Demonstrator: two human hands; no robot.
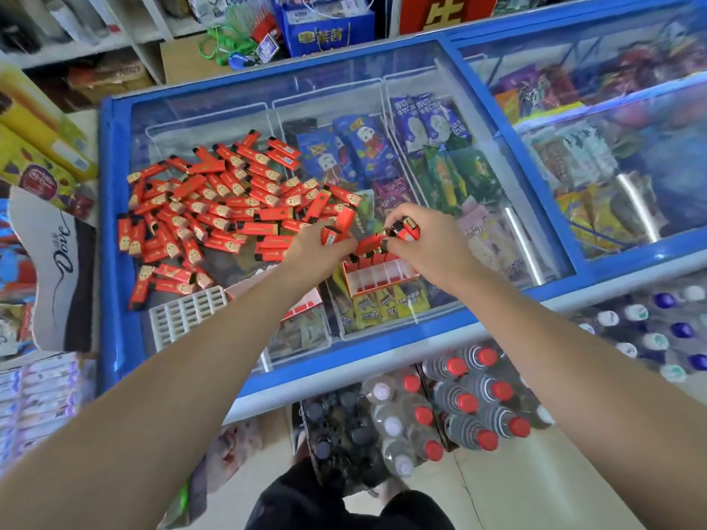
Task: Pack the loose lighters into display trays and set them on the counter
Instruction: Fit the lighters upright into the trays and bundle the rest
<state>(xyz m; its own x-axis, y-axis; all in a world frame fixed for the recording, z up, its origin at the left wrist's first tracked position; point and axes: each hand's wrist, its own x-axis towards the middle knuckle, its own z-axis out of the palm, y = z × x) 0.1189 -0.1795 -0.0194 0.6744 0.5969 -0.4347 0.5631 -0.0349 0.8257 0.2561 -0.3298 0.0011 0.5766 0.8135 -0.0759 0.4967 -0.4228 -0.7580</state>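
I see both arms stretched forward over the freezer lid (440,109), hands meeting above the red display tray (382,277). My left hand (317,250) curls its fingers round a small bunch of red lighters (338,225), their ends sticking up past the knuckles. My right hand (424,242) pinches another lighter (407,229) between thumb and fingertips, wrist bent down, just above the tray's far row, where a few lighters already stand upright. The tray's nearer compartments show white dividers. To the left, the loose pile of lighters (214,208) spreads across the glass. A white grid insert (187,313) lies near my left forearm. Bottled drinks (459,407) stand on the floor below.
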